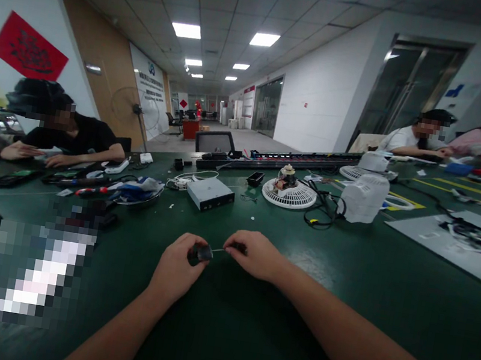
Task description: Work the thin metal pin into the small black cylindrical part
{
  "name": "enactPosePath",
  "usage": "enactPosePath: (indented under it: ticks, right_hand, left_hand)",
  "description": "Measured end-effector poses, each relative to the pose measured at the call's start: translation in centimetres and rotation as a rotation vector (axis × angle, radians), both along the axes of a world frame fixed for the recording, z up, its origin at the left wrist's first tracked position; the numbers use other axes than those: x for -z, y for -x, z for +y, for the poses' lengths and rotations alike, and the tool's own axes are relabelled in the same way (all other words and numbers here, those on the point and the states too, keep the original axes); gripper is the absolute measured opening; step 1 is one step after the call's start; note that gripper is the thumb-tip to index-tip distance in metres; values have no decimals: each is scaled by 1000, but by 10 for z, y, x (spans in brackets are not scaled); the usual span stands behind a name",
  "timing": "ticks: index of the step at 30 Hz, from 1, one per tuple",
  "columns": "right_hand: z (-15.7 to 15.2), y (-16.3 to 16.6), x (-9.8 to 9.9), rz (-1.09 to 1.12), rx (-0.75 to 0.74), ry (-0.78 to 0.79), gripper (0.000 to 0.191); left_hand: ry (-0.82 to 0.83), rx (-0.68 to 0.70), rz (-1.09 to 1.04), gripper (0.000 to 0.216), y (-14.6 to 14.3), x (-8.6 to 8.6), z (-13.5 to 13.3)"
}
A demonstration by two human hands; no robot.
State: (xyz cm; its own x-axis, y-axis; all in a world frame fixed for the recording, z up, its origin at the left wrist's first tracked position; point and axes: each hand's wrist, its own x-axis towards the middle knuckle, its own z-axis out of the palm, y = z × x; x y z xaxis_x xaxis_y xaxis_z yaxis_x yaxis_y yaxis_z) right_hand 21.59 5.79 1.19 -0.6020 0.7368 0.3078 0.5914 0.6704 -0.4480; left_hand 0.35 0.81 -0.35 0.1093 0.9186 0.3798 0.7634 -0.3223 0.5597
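Note:
My left hand (179, 264) is closed round a small dark, block-shaped part (205, 252), held between thumb and fingers just above the green tabletop. To its right, my right hand (256, 254) is closed in a pinch on a thin tool with a pale, narrow shaft (217, 250). The shaft points left, and its end meets or nearly meets the dark part; whether they touch I cannot tell. Something dark, perhaps the tool's handle, shows between the right fingers. A white box-shaped drive (210, 192) with a dark front lies beyond both hands.
On the green table (335, 329) stand a round white fan grille with a motor (289, 192), a white housing (363, 198) and a small black tray (255, 178). A grey panel (462, 245) with cables lies right. Tools and a blue cloth bundle (139, 188) lie left. A person (78, 136) sits far left.

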Motion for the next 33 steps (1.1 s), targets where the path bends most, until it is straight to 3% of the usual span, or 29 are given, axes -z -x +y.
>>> enactPosePath:
  ticks: [5, 12, 33]
  right_hand:
    - [-2, 0, 1, -28, 3, -39, 17]
    - [-6, -1, -1, -68, -47, -7, 15]
    - [-9, 6, -3, -105, 102, -20, 22]
  left_hand:
    - [18, 100, -5, 20, -4, -2, -5]
    - [57, 79, 2, 23, -3, 1, -4]
    - [96, 136, 36, 30, -2, 3, -4]
